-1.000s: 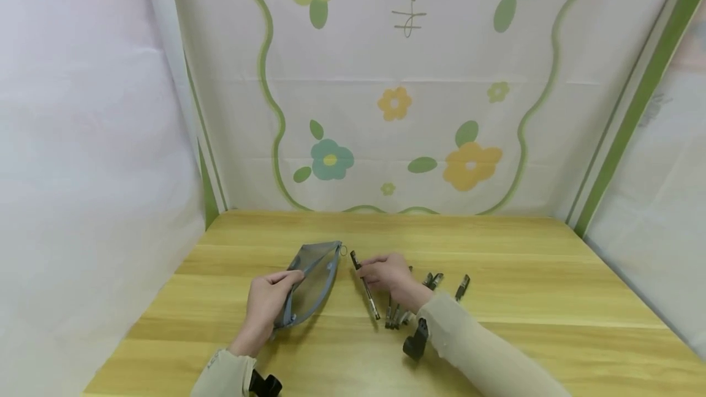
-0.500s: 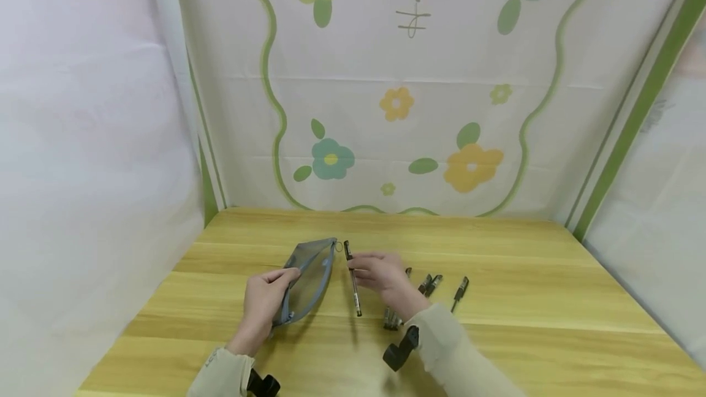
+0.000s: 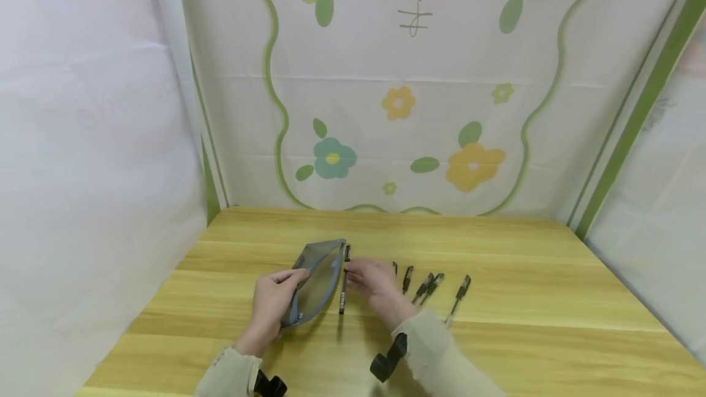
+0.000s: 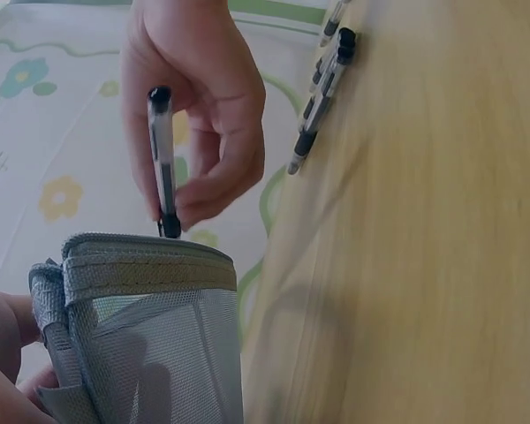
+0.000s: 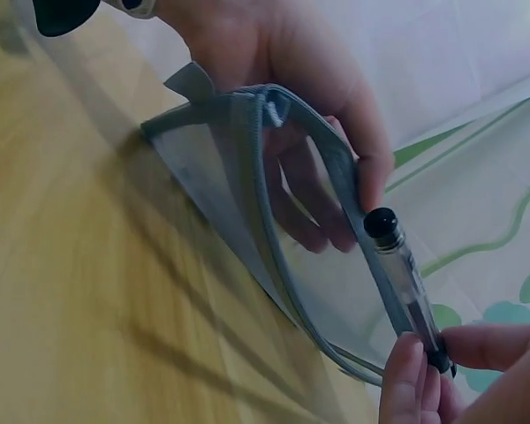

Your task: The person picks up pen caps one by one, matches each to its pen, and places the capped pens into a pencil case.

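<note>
A grey mesh zip pouch [image 3: 322,280] is held up off the table by my left hand [image 3: 273,299], thumb and fingers pinching one side of its rim. Its mouth gapes toward the right. My right hand [image 3: 380,287] pinches a clear-barrelled black pen [image 3: 343,293] near its capped end, just beside the pouch's opening. In the right wrist view the pen [image 5: 406,283] slants along the rim of the open pouch [image 5: 269,212], outside or at its edge; I cannot tell if they touch.
Several more black pens [image 3: 423,287] lie on the wooden table [image 3: 524,336] to the right of my right hand. A white cloth with printed flowers [image 3: 430,97] hangs behind the table, and pale sheets [image 3: 94,139] flank it.
My right hand has carried the pen left, up to the pouch's mouth, and the pen has turned more upright in view. The left hand keeps its grip on the pouch, shifting only slightly.
</note>
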`<action>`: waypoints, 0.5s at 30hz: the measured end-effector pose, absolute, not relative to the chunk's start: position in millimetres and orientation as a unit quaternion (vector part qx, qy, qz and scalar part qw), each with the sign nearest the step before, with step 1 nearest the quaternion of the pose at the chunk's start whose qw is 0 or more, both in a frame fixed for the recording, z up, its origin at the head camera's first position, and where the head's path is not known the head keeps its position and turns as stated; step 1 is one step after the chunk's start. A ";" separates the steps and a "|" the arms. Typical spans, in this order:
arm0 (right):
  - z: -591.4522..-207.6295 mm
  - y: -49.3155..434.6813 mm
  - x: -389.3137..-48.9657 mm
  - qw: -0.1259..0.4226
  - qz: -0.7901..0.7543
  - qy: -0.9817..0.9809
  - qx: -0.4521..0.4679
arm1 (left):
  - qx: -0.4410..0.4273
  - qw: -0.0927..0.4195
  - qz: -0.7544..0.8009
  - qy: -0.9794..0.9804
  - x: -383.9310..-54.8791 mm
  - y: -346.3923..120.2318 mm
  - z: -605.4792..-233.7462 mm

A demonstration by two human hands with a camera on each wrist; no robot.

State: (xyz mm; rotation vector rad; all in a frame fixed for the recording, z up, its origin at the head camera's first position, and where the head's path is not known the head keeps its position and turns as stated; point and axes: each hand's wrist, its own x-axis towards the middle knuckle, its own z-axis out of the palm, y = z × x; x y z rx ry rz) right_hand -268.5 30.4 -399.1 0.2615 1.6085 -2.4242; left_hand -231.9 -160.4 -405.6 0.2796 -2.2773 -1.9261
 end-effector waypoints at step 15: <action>-410.6 14.9 -262.8 0.073 -0.817 0.564 0.093 | 0.094 0.072 -0.636 -0.762 -228.0 -146.9 -406.4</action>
